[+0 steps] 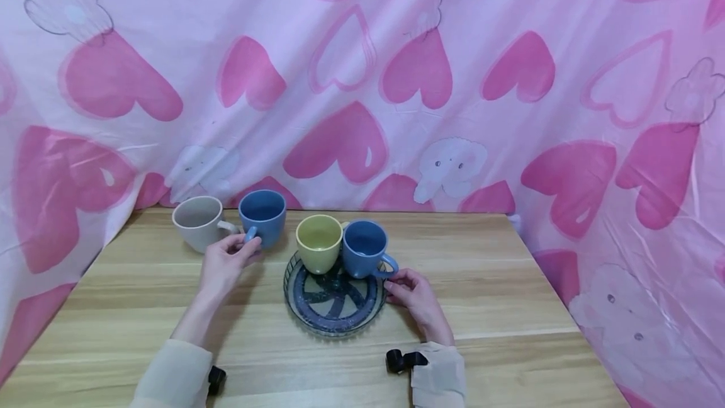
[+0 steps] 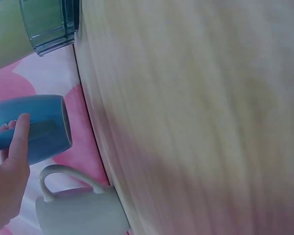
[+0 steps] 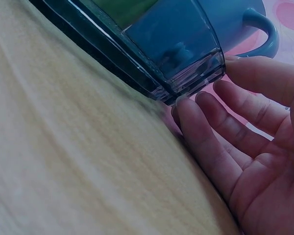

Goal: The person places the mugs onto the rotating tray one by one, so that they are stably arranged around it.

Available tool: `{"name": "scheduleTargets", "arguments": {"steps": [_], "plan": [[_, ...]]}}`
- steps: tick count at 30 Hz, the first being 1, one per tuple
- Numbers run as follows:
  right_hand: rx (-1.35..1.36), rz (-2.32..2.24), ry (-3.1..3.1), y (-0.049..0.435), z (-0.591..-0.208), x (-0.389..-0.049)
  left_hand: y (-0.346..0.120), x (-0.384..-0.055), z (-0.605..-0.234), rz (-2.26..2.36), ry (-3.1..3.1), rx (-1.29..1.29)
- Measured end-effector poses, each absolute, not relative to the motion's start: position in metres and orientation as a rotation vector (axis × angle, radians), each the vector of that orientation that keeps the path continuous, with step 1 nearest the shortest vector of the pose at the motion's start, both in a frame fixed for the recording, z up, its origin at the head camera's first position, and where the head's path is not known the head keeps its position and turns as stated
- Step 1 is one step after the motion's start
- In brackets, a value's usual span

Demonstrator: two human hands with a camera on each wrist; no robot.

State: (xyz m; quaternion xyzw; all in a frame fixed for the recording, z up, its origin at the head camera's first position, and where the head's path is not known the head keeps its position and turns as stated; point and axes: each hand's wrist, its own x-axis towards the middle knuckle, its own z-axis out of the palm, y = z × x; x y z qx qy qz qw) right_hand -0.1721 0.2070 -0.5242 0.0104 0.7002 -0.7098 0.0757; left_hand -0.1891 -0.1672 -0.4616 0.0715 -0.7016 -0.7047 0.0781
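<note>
A blue mug hangs just above the table, its handle pinched by my left hand. In the left wrist view a gap shows between this mug's base and the tabletop. My right hand pinches the rim of a round glass plate at its right side, thumb on top and fingers lower. On that plate stand a yellow-green mug and a second blue mug, side by side at the back. The second blue mug's handle points toward my right hand.
A grey-white mug stands on the wooden table at the back left, close beside the held mug, its handle turned right. A pink curtain with hearts hangs behind the table's back edge.
</note>
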Motion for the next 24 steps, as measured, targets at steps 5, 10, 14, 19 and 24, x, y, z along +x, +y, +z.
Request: {"name": "scheduleTargets", "arguments": {"steps": [5,10,14,19,24], "plan": [[0.039,-2.127,2.097,0.206,-0.522,-0.172,-0.171,-0.176,-0.457,-2.223,-1.974,0.186],[0.038,-2.132,2.085,0.206,-0.522,-0.172,-0.176,-0.161,-0.450,-2.211,-2.015,0.170],[0.036,-2.127,2.087,0.207,-0.523,-0.172,-0.179,-0.149,-0.447,-2.202,-2.046,0.152],[0.044,-2.141,2.090,0.206,-0.523,-0.173,-0.182,-0.137,-0.452,-2.227,-1.988,0.058],[0.054,-2.141,2.097,0.205,-0.522,-0.172,-0.182,-0.122,-0.448,-2.168,-2.044,0.068]]}}
